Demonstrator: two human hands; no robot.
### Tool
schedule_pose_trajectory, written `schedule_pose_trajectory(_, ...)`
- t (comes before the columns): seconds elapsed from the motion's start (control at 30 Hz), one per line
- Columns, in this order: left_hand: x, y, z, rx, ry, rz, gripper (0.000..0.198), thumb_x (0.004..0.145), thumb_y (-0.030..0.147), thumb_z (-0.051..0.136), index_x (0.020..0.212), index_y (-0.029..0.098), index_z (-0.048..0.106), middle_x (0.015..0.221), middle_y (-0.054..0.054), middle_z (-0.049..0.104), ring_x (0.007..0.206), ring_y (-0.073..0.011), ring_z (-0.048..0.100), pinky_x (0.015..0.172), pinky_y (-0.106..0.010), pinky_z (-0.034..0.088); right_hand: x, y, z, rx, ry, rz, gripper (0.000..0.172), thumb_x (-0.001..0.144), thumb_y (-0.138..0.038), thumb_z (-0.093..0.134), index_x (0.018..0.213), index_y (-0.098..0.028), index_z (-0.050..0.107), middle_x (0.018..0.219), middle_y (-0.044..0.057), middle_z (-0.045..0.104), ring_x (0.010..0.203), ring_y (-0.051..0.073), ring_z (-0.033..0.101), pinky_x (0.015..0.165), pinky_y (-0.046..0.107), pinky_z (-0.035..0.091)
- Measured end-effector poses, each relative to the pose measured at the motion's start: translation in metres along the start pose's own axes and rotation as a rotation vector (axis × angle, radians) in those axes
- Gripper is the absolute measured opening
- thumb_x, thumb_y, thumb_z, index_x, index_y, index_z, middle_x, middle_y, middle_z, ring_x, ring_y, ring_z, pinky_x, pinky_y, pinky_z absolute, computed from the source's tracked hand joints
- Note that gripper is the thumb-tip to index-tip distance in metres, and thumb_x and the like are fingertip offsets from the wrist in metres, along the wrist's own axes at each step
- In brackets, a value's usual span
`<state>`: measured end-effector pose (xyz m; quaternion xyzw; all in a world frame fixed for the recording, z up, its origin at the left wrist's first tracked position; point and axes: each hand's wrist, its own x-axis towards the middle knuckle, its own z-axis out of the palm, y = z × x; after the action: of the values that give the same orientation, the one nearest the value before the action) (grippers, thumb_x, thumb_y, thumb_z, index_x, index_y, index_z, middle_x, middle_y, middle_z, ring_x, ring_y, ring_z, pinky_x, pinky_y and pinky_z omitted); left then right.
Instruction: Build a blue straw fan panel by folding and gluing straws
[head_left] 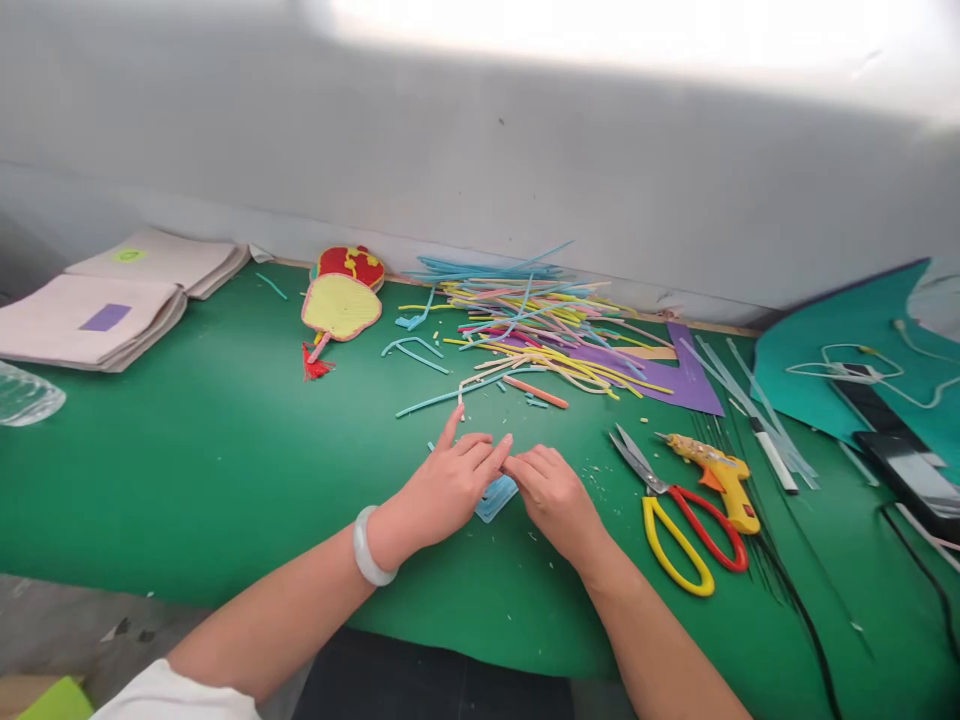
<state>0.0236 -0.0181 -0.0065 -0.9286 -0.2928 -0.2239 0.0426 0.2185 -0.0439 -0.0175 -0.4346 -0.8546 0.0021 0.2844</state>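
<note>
My left hand [450, 485], with a pale bangle [366, 547] at the wrist, is over the green table in front of me. One of its fingers points up and away while the other fingertips meet those of my right hand [556, 500]. Between and below both hands shows a flat light-blue piece of pipe cleaners [496, 500], bent into close rows with a squared corner. Fingers of both hands are closed at its far edge, which they hide. A short blue end sticks out beyond the left hand.
A heap of coloured pipe cleaners [525, 310] lies ahead over purple sheet [694, 380]. Fan-shaped crafts [341, 307] lie left of it. Scissors [660, 500], a yellow glue gun [712, 475], a marker [774, 457] and clear glue sticks are at right. Paper stacks [90, 315] stand left.
</note>
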Motion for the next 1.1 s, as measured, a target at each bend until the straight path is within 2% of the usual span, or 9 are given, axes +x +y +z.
schedule_pose_trajectory(0.13, -0.001, -0.001, 0.002, 0.015, -0.019, -0.065, 0.027, 0.097, 0.011, 0.040, 0.109, 0.016, 0.064, 0.078, -0.004, 0.063, 0.081, -0.0207, 0.060, 0.110, -0.053, 0.039, -0.003, 0.001, 0.001, 0.023, 0.052, 0.082, 0.028, 0.102, -0.018, 0.039, 0.106, -0.021, 0.067, 0.085, 0.007, 0.070, 0.076, 0.020, 0.053, 0.073, 0.034, 0.042)
schedule_pose_trajectory(0.23, 0.000, 0.000, 0.004, 0.016, -0.015, -0.088, 0.025, 0.096, 0.012, 0.042, 0.086, 0.018, 0.065, 0.072, -0.003, 0.059, 0.075, -0.0199, 0.057, 0.103, -0.048, 0.043, -0.003, 0.001, 0.004, -0.011, 0.041, 0.117, 0.030, 0.103, -0.019, 0.039, 0.103, -0.021, 0.069, 0.082, 0.006, 0.070, 0.074, 0.020, 0.054, 0.071, 0.034, 0.041)
schedule_pose_trajectory(0.33, 0.001, -0.004, 0.007, 0.019, -0.031, -0.093, 0.026, 0.095, 0.012, 0.044, 0.080, 0.018, 0.064, 0.070, -0.003, 0.059, 0.073, -0.0190, 0.055, 0.101, -0.047, 0.041, -0.002, 0.003, 0.006, -0.077, 0.022, 0.117, 0.029, 0.104, -0.025, 0.042, 0.100, -0.022, 0.071, 0.077, 0.005, 0.069, 0.070, 0.020, 0.053, 0.068, 0.034, 0.039)
schedule_pose_trajectory(0.47, -0.002, -0.033, 0.004, 0.035, 0.000, -0.175, 0.030, 0.095, 0.010, 0.042, 0.086, 0.021, 0.068, 0.074, -0.003, 0.061, 0.078, -0.0196, 0.056, 0.105, -0.045, 0.037, -0.003, 0.016, 0.006, -0.105, 0.071, 0.206, 0.030, 0.103, -0.035, 0.043, 0.109, -0.024, 0.071, 0.077, 0.006, 0.066, 0.076, 0.021, 0.055, 0.073, 0.035, 0.042)
schedule_pose_trajectory(0.67, -0.014, -0.115, -0.004, 0.154, 0.225, -0.750, 0.031, 0.099, 0.033, 0.045, 0.109, 0.022, 0.072, 0.089, -0.010, 0.066, 0.098, -0.0277, 0.057, 0.102, -0.048, 0.036, -0.005, 0.032, 0.000, -0.065, 0.245, 0.374, 0.032, 0.103, -0.037, 0.042, 0.116, -0.023, 0.068, 0.086, 0.007, 0.065, 0.084, 0.024, 0.057, 0.079, 0.037, 0.046)
schedule_pose_trajectory(0.8, -0.021, -0.139, 0.004, 0.148, 0.248, -0.929, 0.045, 0.093, 0.040, 0.058, 0.133, 0.020, 0.060, 0.123, -0.016, 0.063, 0.117, -0.0327, 0.052, 0.106, -0.051, 0.030, -0.005, 0.030, -0.001, 0.007, 0.250, 0.386, 0.031, 0.103, -0.037, 0.044, 0.113, -0.023, 0.070, 0.087, 0.007, 0.065, 0.084, 0.023, 0.057, 0.079, 0.037, 0.046)
schedule_pose_trajectory(0.87, -0.020, -0.135, 0.009, 0.156, 0.252, -0.935, 0.048, 0.092, 0.038, 0.058, 0.135, 0.017, 0.056, 0.131, -0.017, 0.058, 0.122, -0.0336, 0.048, 0.106, -0.049, 0.030, -0.005, 0.029, -0.002, 0.028, 0.260, 0.402, 0.031, 0.102, -0.037, 0.044, 0.111, -0.023, 0.070, 0.088, 0.008, 0.066, 0.085, 0.023, 0.057, 0.079, 0.037, 0.047)
schedule_pose_trajectory(0.93, -0.015, -0.125, 0.011, 0.155, 0.218, -0.865, 0.037, 0.093, 0.036, 0.057, 0.124, 0.018, 0.062, 0.122, -0.016, 0.062, 0.118, -0.0325, 0.050, 0.105, -0.047, 0.031, -0.006, 0.029, -0.003, 0.038, 0.272, 0.417, 0.032, 0.102, -0.038, 0.043, 0.110, -0.023, 0.071, 0.088, 0.008, 0.066, 0.086, 0.023, 0.058, 0.079, 0.038, 0.047)
schedule_pose_trajectory(1.1, -0.005, -0.098, 0.014, 0.083, -0.011, -0.629, 0.018, 0.089, 0.035, 0.063, 0.100, 0.022, 0.068, 0.103, -0.011, 0.063, 0.106, -0.0309, 0.052, 0.100, -0.049, 0.034, -0.006, 0.031, -0.005, 0.059, 0.274, 0.425, 0.032, 0.103, -0.038, 0.042, 0.107, -0.024, 0.071, 0.089, 0.007, 0.068, 0.087, 0.024, 0.059, 0.081, 0.039, 0.047)
